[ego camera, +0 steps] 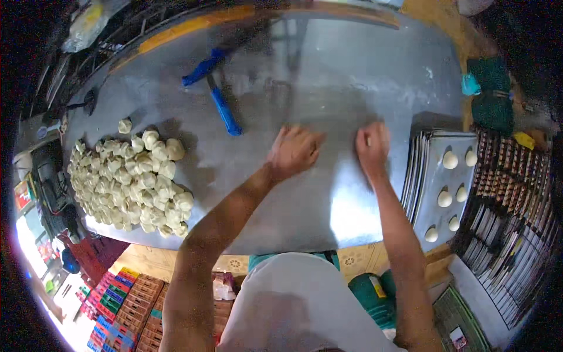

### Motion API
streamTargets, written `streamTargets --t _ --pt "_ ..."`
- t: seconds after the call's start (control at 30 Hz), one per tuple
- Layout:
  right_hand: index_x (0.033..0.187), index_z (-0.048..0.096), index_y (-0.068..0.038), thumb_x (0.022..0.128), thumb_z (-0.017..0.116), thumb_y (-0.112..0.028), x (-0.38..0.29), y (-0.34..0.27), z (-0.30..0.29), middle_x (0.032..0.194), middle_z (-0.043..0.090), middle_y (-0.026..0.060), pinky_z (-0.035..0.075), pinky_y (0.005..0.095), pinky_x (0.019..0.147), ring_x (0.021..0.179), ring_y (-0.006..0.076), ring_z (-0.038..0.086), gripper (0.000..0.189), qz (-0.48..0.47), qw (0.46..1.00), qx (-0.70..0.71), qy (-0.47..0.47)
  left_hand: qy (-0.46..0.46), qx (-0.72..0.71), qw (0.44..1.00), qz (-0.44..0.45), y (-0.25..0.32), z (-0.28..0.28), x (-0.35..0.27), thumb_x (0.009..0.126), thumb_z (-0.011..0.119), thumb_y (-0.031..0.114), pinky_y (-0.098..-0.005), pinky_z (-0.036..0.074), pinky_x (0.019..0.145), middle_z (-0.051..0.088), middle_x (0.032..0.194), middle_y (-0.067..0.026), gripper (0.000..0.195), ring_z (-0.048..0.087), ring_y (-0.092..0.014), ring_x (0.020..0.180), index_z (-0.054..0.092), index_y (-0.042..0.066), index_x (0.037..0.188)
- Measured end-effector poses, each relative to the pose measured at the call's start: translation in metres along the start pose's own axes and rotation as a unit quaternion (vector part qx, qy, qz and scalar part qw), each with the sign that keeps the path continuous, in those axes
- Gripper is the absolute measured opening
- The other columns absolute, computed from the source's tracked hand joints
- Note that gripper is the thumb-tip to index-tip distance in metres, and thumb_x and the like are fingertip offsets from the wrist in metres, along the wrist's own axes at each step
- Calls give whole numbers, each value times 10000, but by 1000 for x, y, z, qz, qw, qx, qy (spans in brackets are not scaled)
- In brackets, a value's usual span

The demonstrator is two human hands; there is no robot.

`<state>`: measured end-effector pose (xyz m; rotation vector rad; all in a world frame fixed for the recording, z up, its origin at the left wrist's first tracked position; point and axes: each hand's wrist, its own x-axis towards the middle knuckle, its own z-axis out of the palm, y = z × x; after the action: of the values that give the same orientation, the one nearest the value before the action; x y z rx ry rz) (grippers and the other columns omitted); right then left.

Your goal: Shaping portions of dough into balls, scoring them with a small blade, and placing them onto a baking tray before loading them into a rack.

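My left hand [295,149] is over the middle of the metal-topped table [272,211], palm down with fingers curled; whatever may lie beneath it is hidden. To its right, my right hand [373,143] is also curled and blurred, and a small pale spot shows between its fingers. Neither hand touches the other. A large heap of pale dough pieces [132,180] covers the table's left part, with one dough piece [125,126] just above it. On the right, several round dough balls [445,198] sit in two columns on the top tray of a stack of metal trays [433,176].
Beyond my left hand lie blue-wrapped bars or handles [226,112], their kind unclear. A raised wooden edge [193,31] runs along the far side. Racks with filled trays [510,176] stand at the right. Stacked plastic crates [127,308] are on the lower left, green containers [374,295] below the near edge.
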<state>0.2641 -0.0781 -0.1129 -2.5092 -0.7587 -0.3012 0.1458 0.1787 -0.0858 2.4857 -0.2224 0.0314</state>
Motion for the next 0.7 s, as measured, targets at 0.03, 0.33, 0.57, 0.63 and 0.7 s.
streamTargets --t 0.03,0.33,0.57,0.63,0.7 --pt "862 622 -44 954 748 -150 12 -5 3 890 615 150 459 480 777 864 375 587 188 6 1000 -3 -7 -7 -8 1000 -1 2 -4 14 917 730 240 -518 477 960 720 1078 -80 442 639 -310 1130 641 137 1337" --pt "956 629 -33 912 736 -83 -7 -29 2 959 626 173 473 512 860 953 402 590 126 14 999 49 16 13 -45 999 8 3 17 1 882 736 208 -556 496 985 732 1128 -95 444 639 -311 1170 665 117 1311" --pt "874 599 -35 872 676 -55 33 -44 18 956 618 199 449 536 800 945 417 588 80 171 983 67 6 101 -69 985 -118 39 25 72 846 761 157 -514 478 1013 736 1135 -142 390 637 -373 1142 724 93 1229" --pt "887 614 -39 775 687 38 17 -59 17 969 621 190 463 532 837 989 413 585 154 107 982 149 46 110 -74 988 -75 39 38 37 848 756 151 -510 472 1000 729 1120 -155 386 637 -381 1121 713 94 1227" --pt "920 628 -33 768 674 78 5 -70 0 994 642 177 483 517 842 989 405 602 194 33 965 221 140 114 -26 993 -34 29 39 -1 843 754 133 -510 457 1046 707 1206 -157 458 625 -398 1120 673 80 1291"
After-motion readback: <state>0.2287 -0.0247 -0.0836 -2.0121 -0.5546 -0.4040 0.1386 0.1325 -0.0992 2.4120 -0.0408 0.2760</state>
